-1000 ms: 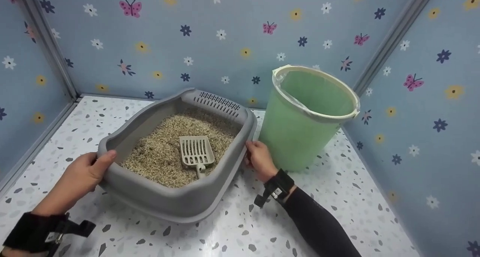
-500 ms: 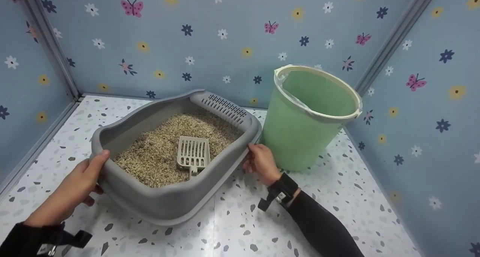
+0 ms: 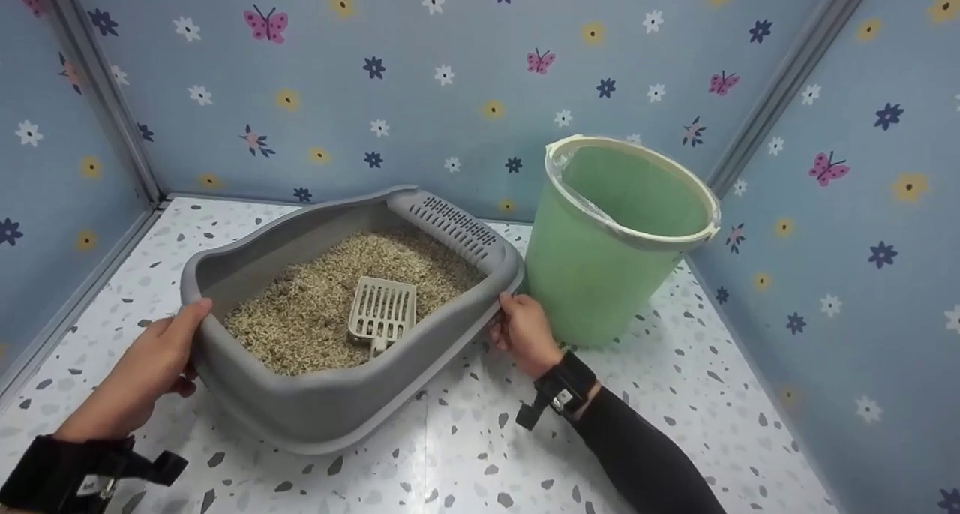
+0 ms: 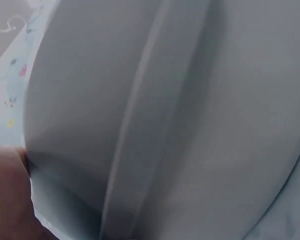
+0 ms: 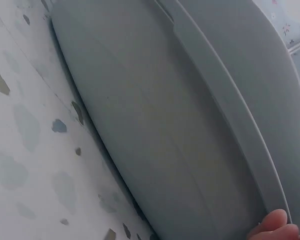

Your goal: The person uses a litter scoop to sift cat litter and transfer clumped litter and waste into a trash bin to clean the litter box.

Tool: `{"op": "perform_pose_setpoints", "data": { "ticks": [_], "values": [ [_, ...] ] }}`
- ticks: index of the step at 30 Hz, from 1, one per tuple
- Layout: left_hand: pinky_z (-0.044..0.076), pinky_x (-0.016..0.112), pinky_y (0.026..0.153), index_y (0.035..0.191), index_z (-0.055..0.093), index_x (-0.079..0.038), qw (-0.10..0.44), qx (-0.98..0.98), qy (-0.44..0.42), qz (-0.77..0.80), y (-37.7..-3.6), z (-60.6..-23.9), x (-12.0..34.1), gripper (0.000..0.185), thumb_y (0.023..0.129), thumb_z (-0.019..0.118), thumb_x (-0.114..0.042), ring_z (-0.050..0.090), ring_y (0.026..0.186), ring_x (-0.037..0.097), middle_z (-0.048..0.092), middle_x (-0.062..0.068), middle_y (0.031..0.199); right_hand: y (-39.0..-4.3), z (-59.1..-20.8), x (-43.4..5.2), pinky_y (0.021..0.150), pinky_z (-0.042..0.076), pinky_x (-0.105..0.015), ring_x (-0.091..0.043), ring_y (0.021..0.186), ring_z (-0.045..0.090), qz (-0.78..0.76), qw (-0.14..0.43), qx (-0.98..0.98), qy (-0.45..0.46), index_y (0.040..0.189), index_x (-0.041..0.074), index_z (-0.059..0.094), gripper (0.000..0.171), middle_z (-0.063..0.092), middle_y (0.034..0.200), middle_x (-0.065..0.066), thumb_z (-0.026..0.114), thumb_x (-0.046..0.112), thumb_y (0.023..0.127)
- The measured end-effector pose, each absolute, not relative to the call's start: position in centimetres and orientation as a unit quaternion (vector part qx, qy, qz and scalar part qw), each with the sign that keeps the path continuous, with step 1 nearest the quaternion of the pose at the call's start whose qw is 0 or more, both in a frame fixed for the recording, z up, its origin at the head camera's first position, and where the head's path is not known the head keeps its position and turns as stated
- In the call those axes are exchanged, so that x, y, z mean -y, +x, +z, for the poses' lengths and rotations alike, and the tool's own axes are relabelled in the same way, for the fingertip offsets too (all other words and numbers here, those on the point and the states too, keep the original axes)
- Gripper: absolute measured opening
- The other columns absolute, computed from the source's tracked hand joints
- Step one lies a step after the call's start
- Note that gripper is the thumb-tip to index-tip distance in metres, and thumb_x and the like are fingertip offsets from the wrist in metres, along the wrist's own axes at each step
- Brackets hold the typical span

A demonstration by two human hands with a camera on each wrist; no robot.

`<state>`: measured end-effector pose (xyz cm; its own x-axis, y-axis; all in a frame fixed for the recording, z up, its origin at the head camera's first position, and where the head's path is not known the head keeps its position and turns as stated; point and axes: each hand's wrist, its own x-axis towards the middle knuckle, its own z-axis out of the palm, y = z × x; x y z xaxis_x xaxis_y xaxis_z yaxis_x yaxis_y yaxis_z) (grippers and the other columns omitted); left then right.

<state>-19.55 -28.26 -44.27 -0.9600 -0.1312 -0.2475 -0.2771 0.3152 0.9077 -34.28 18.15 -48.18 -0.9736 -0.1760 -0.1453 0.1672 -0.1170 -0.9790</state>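
Note:
A grey litter box filled with tan pellet litter stands at an angle on the speckled surface. My left hand grips its near left side, thumb over the rim and fingers beneath the outer edge. At the right side, my right hand holds the outer ledge between thumb and curled fingers. A beige slotted litter scoop lies on the litter, its handle toward the near wall. In the right wrist view, fingertips sit at the box's ledge. The left wrist view is filled by the box's outer wall.
A green bin with a cream rim and a clear liner stands right of the box, close to its far right corner. Blue flower-patterned panels enclose the back and both sides. Speckled white surface lies in front.
The litter box has turned slightly, its near end swinging left and its far end right. Both hands have kept hold of it. The scoop has shifted left along with the box.

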Motion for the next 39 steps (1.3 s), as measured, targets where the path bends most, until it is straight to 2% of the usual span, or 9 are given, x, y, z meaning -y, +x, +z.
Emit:
{"op": "perform_pose_setpoints", "data": {
  "ticks": [7,12,17,22,25,28,31,35,39],
  "values": [
    [0.055,0.035,0.068,0.100,0.054,-0.014,0.049,-0.796,-0.125,0.591,-20.7,-45.0,29.6,0.064,0.114,0.030,-0.071,0.058,0.072,0.017,0.052,-0.001,0.079,-31.8,-48.6,-18.5,0.046,0.041,-0.023,-0.012,0.057,0.055,-0.745,0.134,-0.653,-0.011,0.105,0.006,0.048,0.023,0.065,0.081,-0.007,0.047,0.024,0.119],
    [0.056,0.039,0.071,0.131,0.055,-0.005,0.078,-0.790,-0.117,0.596,-19.8,-44.6,27.8,0.077,0.114,0.023,-0.073,0.059,0.084,0.021,0.056,0.006,0.096,-33.3,-48.6,-20.0,0.046,0.041,-0.023,-0.013,0.057,0.054,-0.754,0.101,-0.649,0.022,0.109,0.007,0.052,0.022,0.062,0.077,-0.005,0.050,0.027,0.118],
    [0.056,0.039,0.068,0.158,0.030,0.005,0.109,-0.787,-0.122,0.596,-18.3,-44.2,25.9,0.087,0.115,0.027,-0.070,0.060,0.088,0.022,0.059,0.007,0.106,-34.3,-48.6,-20.5,0.047,0.042,-0.022,-0.013,0.060,0.054,-0.774,0.085,-0.627,0.031,0.110,0.007,0.051,0.021,0.058,0.081,-0.003,0.048,0.026,0.119],
    [0.054,0.035,0.064,0.149,0.039,0.003,0.085,-0.778,-0.137,0.607,-18.3,-44.1,25.5,0.076,0.117,0.033,-0.065,0.054,0.075,0.018,0.051,0.002,0.085,-34.0,-48.7,-20.5,0.051,0.041,-0.022,-0.013,0.066,0.052,-0.763,0.105,-0.637,0.014,0.112,0.008,0.047,0.021,0.058,0.086,-0.003,0.043,0.026,0.120],
    [0.052,0.035,0.064,0.147,0.042,0.002,0.075,-0.781,-0.139,0.605,-18.8,-44.2,26.0,0.074,0.117,0.032,-0.064,0.051,0.073,0.018,0.049,0.002,0.085,-33.1,-48.7,-20.6,0.053,0.041,-0.023,-0.013,0.069,0.051,-0.756,0.116,-0.644,0.012,0.114,0.009,0.047,0.021,0.057,0.089,-0.002,0.043,0.028,0.121],
    [0.054,0.037,0.067,0.151,0.039,0.001,0.070,-0.787,-0.133,0.598,-19.3,-44.3,26.8,0.075,0.116,0.030,-0.065,0.055,0.079,0.019,0.053,0.005,0.096,-31.9,-48.7,-20.6,0.053,0.041,-0.023,-0.013,0.069,0.051,-0.753,0.120,-0.647,0.010,0.113,0.009,0.047,0.021,0.058,0.089,-0.002,0.045,0.028,0.121],
    [0.057,0.040,0.076,0.162,0.031,0.005,0.067,-0.791,-0.117,0.596,-19.8,-44.4,27.8,0.083,0.117,0.027,-0.064,0.061,0.094,0.017,0.057,0.017,0.121,-30.9,-48.6,-20.6,0.053,0.040,-0.023,-0.013,0.067,0.051,-0.750,0.127,-0.649,0.005,0.109,0.009,0.047,0.023,0.058,0.088,-0.002,0.045,0.029,0.121],
    [0.058,0.041,0.087,0.172,0.013,0.007,0.077,-0.790,-0.105,0.600,-20.1,-44.3,28.5,0.094,0.116,0.023,-0.068,0.061,0.112,0.013,0.041,0.030,0.156,-30.2,-48.4,-20.6,0.053,0.040,-0.024,-0.014,0.066,0.051,-0.747,0.140,-0.650,0.001,0.106,0.010,0.049,0.024,0.058,0.086,-0.002,0.048,0.029,0.120],
    [0.057,0.042,0.082,0.173,0.007,0.005,0.096,-0.787,-0.116,0.598,-19.0,-44.1,28.0,0.098,0.114,0.021,-0.073,0.061,0.107,0.018,0.045,0.030,0.147,-30.6,-48.3,-21.0,0.050,0.041,-0.024,-0.014,0.064,0.052,-0.751,0.137,-0.646,0.012,0.106,0.009,0.052,0.027,0.060,0.084,-0.003,0.049,0.033,0.119]
  ]
}}
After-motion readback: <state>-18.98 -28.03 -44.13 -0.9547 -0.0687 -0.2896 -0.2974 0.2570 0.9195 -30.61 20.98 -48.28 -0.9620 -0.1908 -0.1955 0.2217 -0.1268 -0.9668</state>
